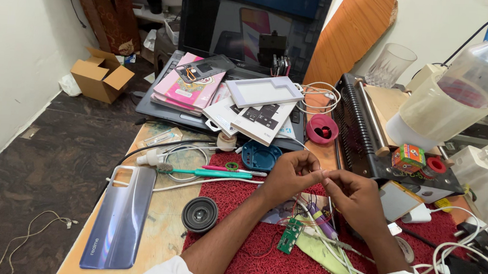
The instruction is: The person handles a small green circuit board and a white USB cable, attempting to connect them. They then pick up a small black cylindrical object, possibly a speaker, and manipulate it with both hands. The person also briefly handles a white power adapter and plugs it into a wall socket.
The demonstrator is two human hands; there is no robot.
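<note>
The two hands meet over a red mat [281, 269], fingertips pinched close together on something very thin — it looks like a fine wire, but it is too small to tell for sure. The left hand [289, 176] curls its fingers in tight toward the thumb. The right hand [356, 197] does the same from the other side, and the fingertips of both hands touch or nearly touch.

Just under the hands lies a small green circuit board [290, 236] with thin red wires [271, 247] running off it. White cables [333, 247] cross the mat beside it. A round black speaker [200, 214] sits at the mat's left edge.

Farther left on the wooden table [156, 233] lies a shiny grey phone back cover [119, 217]. Above the hands are a green toothbrush [208, 173], a pink pen [233, 169] and a blue round lid [261, 155].

Behind these stands an open laptop [251, 19] — pink boxes [193, 86] and white boxes [251, 115] are piled on its keys. To the right sits a black binding machine [368, 139], with a big roll of clear tape [443, 109] beyond it. A cardboard box [101, 74] rests on the dark floor at the far left.
</note>
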